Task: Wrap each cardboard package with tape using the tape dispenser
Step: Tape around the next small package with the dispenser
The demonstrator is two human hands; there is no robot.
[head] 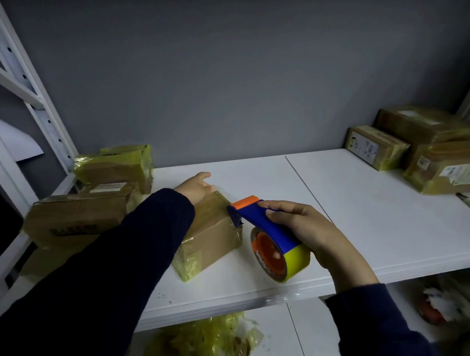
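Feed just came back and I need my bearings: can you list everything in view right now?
Brown cardboard package in the centre: one, brown with yellowish tape, mid-shelf.
Blue-and-orange tape dispenser with a yellow roll: one, tip at that package's right edge.
Left cardboard packages: at least two, brown, yellow-taped, shelf's left end.
Right cardboard packages: three, brown, back right.
Crumpled tape scraps: one heap, yellow, lower shelf.
White shelf board: one, under the packages.
White metal rack upright: one, left.
Left hand: on the centre package's far end.
Right hand: grips the dispenser.
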